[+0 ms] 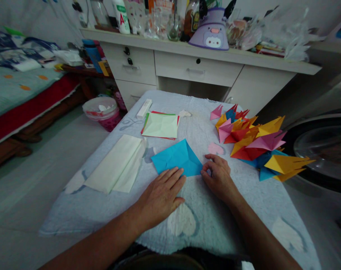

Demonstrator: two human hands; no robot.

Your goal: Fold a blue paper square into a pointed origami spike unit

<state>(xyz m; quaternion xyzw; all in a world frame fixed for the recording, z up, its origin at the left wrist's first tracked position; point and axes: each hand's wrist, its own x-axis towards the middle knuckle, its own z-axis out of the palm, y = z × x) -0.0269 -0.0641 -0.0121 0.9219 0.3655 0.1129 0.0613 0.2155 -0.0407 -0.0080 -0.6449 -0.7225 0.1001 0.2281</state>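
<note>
A creased sheet of blue origami paper (177, 159) lies on the cloth-covered table in front of me. My left hand (166, 195) rests flat with its fingers stretched over the paper's near left edge. At the right corner my right hand (217, 175) has thumb and forefinger pinched together on the paper. A stack of creased paper squares (160, 125), pale green on top with red and green edges below, sits farther back. To the right is a pile of folded paper cranes (247, 140) in yellow, red, pink and blue.
A folded cream cloth or paper (117, 163) lies at the table's left, with a small white box (144, 108) beyond it. Behind stands a cluttered white drawer desk (198, 67). A pink bin (108, 120) is on the floor left; a washing machine door (325, 146) is right.
</note>
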